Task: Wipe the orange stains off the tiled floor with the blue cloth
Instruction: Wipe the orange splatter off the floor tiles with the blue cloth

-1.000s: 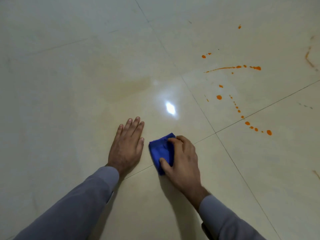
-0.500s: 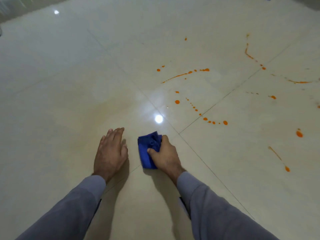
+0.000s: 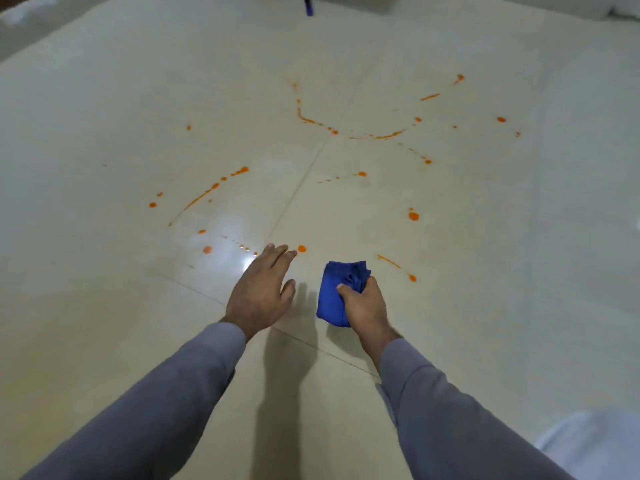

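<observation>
My right hand grips a bunched blue cloth just above the cream tiled floor. My left hand hovers beside it with straight fingers and casts a shadow on the tile; its fingertips point at an orange drop. Orange stains spread ahead: a streak at the left, a curved line farther off, a blob to the right, and a short streak close to the cloth.
A dark blue object stands at the far edge of the floor. Something white lies at the lower right corner. Grout lines cross near my hands. A light glare shines left of my left hand.
The view has swung to the right and more stains show. My left hand has lifted off the floor and moved forward. My right hand has bunched the cloth and carried it right.
</observation>
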